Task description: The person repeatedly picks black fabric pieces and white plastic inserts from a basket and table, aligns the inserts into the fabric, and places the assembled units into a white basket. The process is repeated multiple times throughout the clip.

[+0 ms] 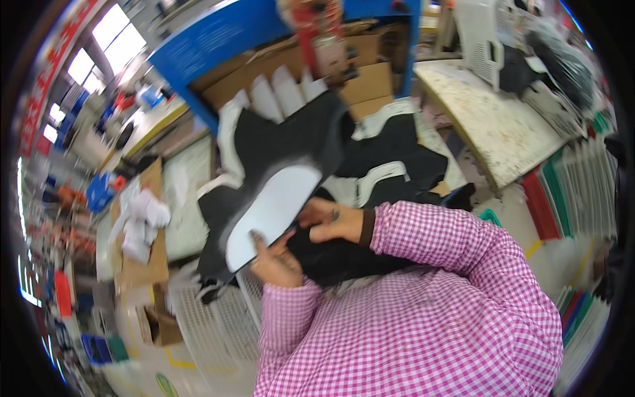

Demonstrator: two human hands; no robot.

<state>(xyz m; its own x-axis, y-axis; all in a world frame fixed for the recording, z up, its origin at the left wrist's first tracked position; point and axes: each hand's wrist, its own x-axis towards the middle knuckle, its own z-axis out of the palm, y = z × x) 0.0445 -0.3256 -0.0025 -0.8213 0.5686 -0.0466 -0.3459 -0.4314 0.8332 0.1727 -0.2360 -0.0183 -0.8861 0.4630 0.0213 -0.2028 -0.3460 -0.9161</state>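
Note:
A white insole-shaped piece [276,202] with a dark edge lies tilted in front of me, its lower end toward the left. My left hand [276,263] pinches its lower right edge, thumb on the white face. At its right edge is my right hand [331,221], fingers curled behind or against the edge; exactly what they grip is partly hidden. Behind and beneath spreads a large black cut piece [274,142] with white edging. More black pieces [390,159] with pale edges are stacked to the right.
A blue frame [215,41] with cardboard [370,83] inside stands behind, a blurred red machine part [317,33] before it. At right is a worn table [493,126] with a white basket [477,43]. White crumpled pieces [142,221] lie left; a plastic crate [215,334] stands below.

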